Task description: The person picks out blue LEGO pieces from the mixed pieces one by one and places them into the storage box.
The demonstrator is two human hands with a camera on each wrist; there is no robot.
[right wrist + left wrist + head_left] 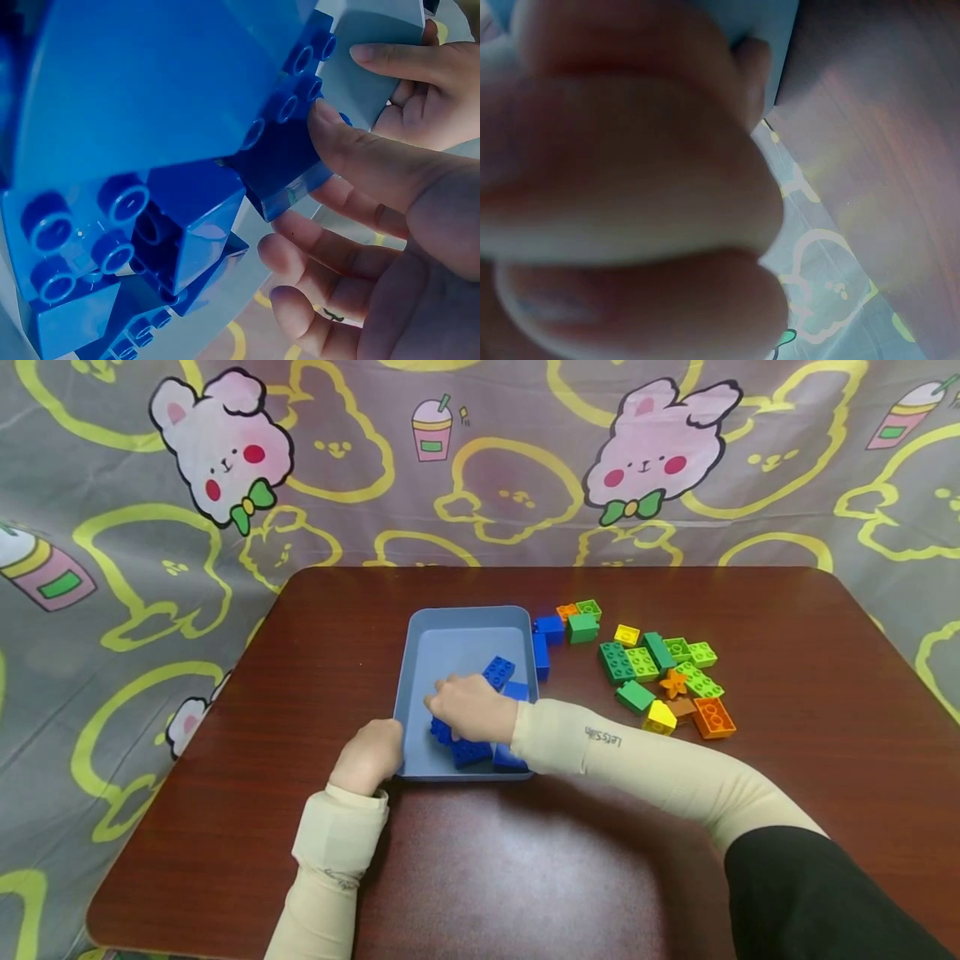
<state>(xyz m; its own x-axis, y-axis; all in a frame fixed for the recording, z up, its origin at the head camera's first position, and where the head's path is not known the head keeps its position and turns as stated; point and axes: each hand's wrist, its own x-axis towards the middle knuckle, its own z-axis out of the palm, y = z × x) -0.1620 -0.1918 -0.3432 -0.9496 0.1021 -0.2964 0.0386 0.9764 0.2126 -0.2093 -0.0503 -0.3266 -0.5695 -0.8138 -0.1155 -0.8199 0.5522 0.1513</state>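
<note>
A blue-grey tray [450, 647] stands on the table, with several blue toy building bricks [497, 672] in its right and near parts. Over the tray's near half, my right hand [472, 706] reaches in from the right. The right wrist view shows its thumb and fingers pinching a dark blue studded brick [277, 161], close beside other blue bricks [82, 232]. At the tray's left wall, my left hand [367, 756] grips the rim. Its thumb lies inside the wall and its fingers outside, as the right wrist view shows. Blurred left fingers [630, 165] fill much of the left wrist view.
Two blue bricks [542, 656] stand just outside the tray's right wall. Beyond them lie green bricks [582, 628], an orange brick [714, 718], a yellow brick [660, 718] and an orange star-shaped piece [673, 683]. A patterned cloth [517, 410] hangs behind the brown table [337, 635].
</note>
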